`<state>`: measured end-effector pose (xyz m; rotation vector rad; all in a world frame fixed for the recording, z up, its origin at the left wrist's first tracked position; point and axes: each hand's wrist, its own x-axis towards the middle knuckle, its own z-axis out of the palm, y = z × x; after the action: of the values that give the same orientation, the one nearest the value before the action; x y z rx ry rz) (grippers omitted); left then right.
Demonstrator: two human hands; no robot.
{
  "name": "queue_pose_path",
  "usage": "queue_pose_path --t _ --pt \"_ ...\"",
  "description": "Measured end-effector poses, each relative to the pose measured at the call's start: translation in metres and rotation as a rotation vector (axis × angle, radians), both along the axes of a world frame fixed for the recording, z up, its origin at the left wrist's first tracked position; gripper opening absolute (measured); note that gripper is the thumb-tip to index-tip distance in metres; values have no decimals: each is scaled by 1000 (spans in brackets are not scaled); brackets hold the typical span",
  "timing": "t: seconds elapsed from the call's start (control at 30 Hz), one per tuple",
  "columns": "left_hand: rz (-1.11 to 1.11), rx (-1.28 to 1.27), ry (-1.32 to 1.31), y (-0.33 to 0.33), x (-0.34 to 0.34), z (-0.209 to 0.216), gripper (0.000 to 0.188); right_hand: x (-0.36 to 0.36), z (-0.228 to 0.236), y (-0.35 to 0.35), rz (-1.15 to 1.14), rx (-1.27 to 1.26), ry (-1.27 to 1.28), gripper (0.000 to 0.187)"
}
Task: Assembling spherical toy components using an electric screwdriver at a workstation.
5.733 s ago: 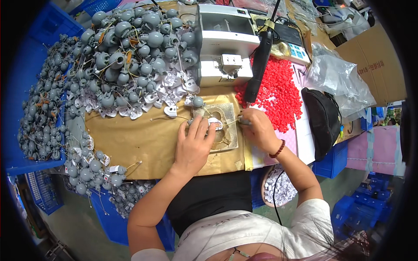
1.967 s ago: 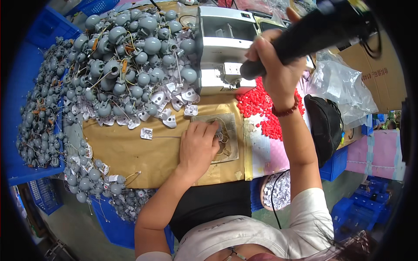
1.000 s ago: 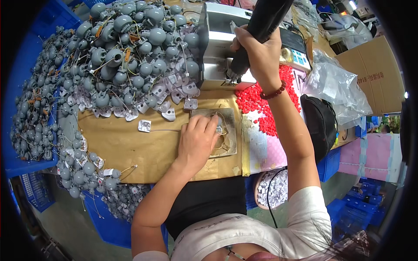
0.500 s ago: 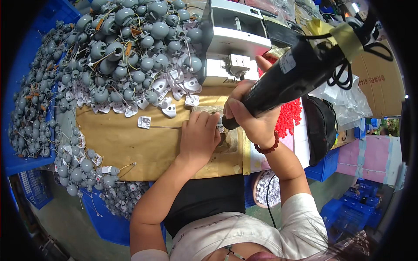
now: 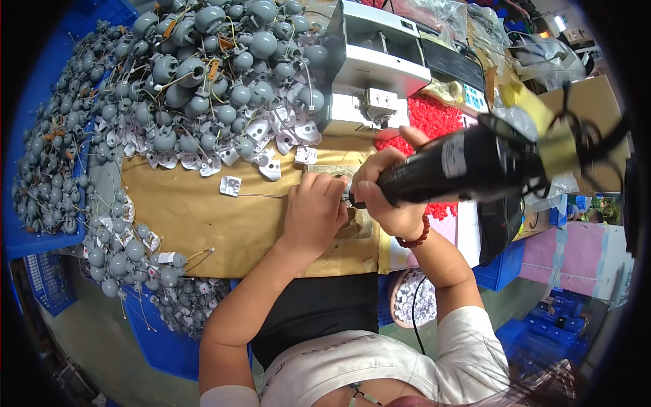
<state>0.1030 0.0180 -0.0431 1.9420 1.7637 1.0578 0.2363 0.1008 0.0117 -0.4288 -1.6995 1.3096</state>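
My right hand (image 5: pixel 393 193) is wrapped round a black electric screwdriver (image 5: pixel 444 166) that lies tilted, its rear end up and to the right. Its tip points down at a small grey part (image 5: pixel 346 188), mostly hidden by my fingers. Pinched around that part, the fingers of my left hand (image 5: pixel 315 210) are closed. The part sits over a worn block (image 5: pixel 357 224) on the table. A thin wire runs left from beneath my left hand to a small white plastic piece (image 5: pixel 230 186).
Grey ball-shaped parts with wires (image 5: pixel 203 88) are heaped at the back left. White plastic pieces (image 5: pixel 270 169) lie along the heap. A white-and-grey machine (image 5: pixel 373 68) stands at the back, beside small red pieces (image 5: pixel 434 115). A tub of white parts (image 5: pixel 415 298) is near my right elbow.
The screwdriver's rear end has swung lower and right, so it lies flatter. My right hand has turned with it. The left hand keeps its place at the part.
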Motion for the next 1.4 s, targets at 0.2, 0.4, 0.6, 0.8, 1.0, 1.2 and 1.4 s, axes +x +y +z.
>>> queue_pose_path --t 0.2,0.4,0.6,0.8,1.0,1.2,1.4 --pt "11 30 -48 -1 -1 0 43 8 3 -8 -8 38 -133 61" --pt "16 24 -64 1 1 -2 42 10 -9 -8 -129 84 -161 44" --pt "44 26 -117 0 3 0 35 12 1 3 -105 38 -93 74" --pt "77 -12 -110 -4 3 3 42 0 18 31 -284 34 175 90" --pt "30 -13 -81 -4 1 8 41 7 -25 50 -355 61 83 88" --pt "40 17 -82 -8 4 6 39 4 -24 47 -326 30 162 89" --pt "24 43 -82 -9 4 6 39 -10 61 70 -291 275 433 67"
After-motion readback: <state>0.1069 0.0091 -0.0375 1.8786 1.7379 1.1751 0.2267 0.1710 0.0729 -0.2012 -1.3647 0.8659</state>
